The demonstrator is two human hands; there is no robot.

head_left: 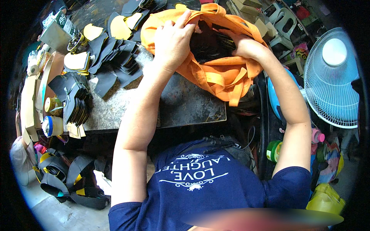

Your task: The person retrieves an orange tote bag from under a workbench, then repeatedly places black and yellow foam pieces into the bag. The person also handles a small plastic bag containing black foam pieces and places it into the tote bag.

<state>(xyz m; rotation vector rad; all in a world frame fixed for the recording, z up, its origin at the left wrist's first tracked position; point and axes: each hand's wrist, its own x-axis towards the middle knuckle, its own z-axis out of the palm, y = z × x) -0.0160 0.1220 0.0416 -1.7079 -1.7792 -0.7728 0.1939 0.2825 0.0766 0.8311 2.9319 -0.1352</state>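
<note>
An orange cloth bag [231, 77] sits at the far right corner of the worktable, its mouth facing me and its straps hanging down the near side. My left hand [173, 38] is closed on the left rim of the bag, pinching the cloth. Into the opening reaches my right hand [246, 47], beside the right inner wall; its fingertips are hidden in the bag. Dark flat pieces [221, 41] show inside, close to the right fingers, but whether I hold any cannot be made out.
On the table [115, 115] lie fanned black cut pieces [111, 54], a bundled black stack [75, 96] and yellow pieces [122, 27]. Jars [53, 126] and a metal can [59, 32] stand at left. A fan [331, 77] stands at right. Black curved parts [69, 179] lie on the floor.
</note>
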